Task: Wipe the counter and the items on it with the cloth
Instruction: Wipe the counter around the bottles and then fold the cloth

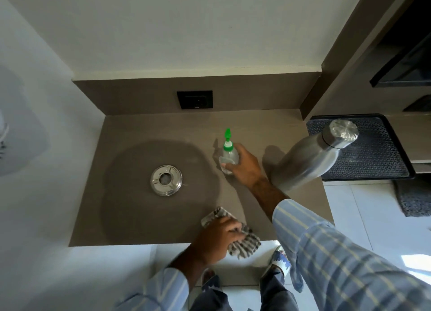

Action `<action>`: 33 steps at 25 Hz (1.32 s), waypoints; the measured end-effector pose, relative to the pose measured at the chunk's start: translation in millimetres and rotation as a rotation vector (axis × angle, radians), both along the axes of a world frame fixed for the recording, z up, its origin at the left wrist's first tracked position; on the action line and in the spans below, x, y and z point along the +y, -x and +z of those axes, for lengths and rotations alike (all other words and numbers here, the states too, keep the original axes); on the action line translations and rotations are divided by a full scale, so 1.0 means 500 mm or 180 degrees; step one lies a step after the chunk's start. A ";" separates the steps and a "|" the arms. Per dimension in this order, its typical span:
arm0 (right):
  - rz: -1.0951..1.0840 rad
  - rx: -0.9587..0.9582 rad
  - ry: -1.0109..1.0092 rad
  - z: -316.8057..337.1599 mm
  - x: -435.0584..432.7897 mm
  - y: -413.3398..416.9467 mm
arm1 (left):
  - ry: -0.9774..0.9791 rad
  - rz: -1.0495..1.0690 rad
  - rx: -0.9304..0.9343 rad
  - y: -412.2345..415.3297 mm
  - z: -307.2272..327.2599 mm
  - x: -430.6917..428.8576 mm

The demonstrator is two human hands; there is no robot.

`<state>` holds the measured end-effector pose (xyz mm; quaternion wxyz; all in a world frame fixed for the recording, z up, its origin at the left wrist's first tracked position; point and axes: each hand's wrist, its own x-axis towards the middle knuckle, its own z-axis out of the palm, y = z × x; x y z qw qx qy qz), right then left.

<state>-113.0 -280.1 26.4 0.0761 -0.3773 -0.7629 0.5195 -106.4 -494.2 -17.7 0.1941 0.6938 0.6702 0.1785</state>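
Note:
A brown counter point(140, 217) fills the middle of the head view. My left hand point(217, 237) presses a bunched grey checked cloth point(245, 243) at the counter's front edge. My right hand point(245, 168) is wrapped around a small clear spray bottle point(229, 151) with a green nozzle, standing upright on the counter. A tall steel bottle point(310, 159) stands just right of that hand. A round steel lid-like piece point(166, 180) lies at the counter's centre, left of the spray bottle.
A black wall socket point(195, 99) sits in the backsplash behind the counter. To the right, a black perforated mat point(377, 152) lies on a lower shelf. A white appliance point(18, 129) is at the far left. White floor tiles and my slippers show below the front edge.

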 end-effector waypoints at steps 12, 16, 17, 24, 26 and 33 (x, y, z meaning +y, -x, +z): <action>0.0539 0.0076 0.0245 -0.007 -0.066 -0.011 | 0.0180 0.2424 -0.1790 0.076 0.035 -0.086; -0.0168 -0.0829 -0.0049 -0.010 -0.085 -0.068 | 0.0032 0.3098 -0.2155 0.138 0.041 -0.138; 0.0071 -0.1013 -0.0452 -0.013 -0.104 -0.093 | 0.0027 0.3238 -0.2176 0.152 0.036 -0.160; 0.2010 -0.0091 -0.1503 -0.002 -0.248 0.085 | -0.0203 0.4825 -0.1945 0.272 0.004 -0.302; 0.2039 -0.0603 -0.1525 -0.002 -0.259 0.180 | -0.0152 0.4794 -0.1315 0.303 0.001 -0.308; 0.1823 -0.1003 -0.1457 -0.039 -0.259 0.254 | 0.0444 0.4280 0.0235 0.324 -0.014 -0.279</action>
